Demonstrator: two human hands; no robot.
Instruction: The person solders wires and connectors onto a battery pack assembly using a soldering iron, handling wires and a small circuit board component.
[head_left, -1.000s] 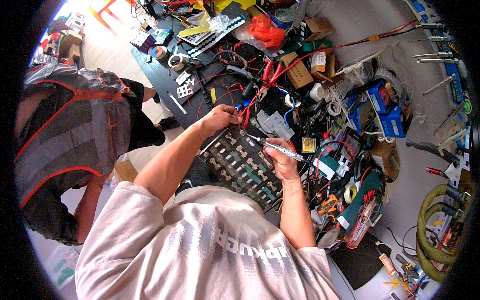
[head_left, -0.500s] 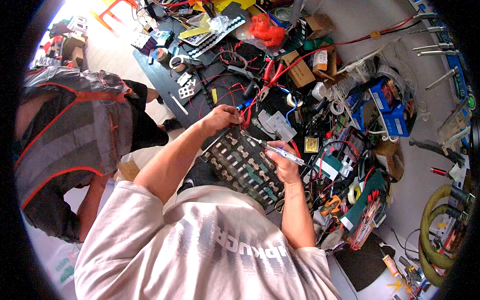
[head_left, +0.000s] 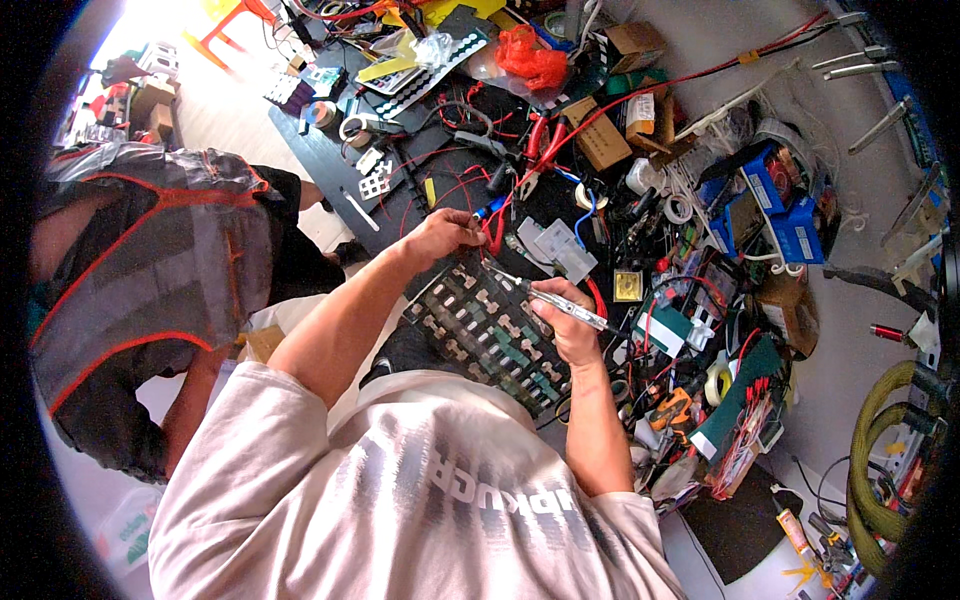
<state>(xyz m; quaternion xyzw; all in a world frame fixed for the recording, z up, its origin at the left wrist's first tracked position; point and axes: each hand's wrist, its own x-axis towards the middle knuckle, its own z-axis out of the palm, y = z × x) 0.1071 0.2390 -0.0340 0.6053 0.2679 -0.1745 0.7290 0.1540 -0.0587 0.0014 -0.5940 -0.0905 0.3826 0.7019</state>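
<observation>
Under the two hands: panel, dark, with rows of metal tabs, just beyond the shirt at its 6 o'clock; what bears it is hidden
Left hand: at the panel's 11 o'clock, fingertips pinched narrow on a thin red wire
Right hand: at 3 o'clock, fingers wrapped round a silver pen tool whose tip points to 10 o'clock, close to the left fingertips; too small to tell if it touches anything
In the way: right hand and pen tool cover part of the panel's 2 o'clock edge; grey plates lie close by at 1 o'clock, a blue wire bending behind them
Table at 12 o'clock: red-handled pliers lie past the left fingertips, red cables beside them; farther out, a red bag
Table at 11 o'clock: white grid and a tape roll on the dark table
Toward 1 o'clock: brown carton
Toward 2 o'clock: gold square near the right hand, blue boxes well apart
Toward 3 and 4 o'clock: yellowish tape, orange tool among loose wires, and a thick olive hose farther off
Co-worker: at 9 o'clock, in a dark grey vest with orange trim, apart from the panel
</observation>
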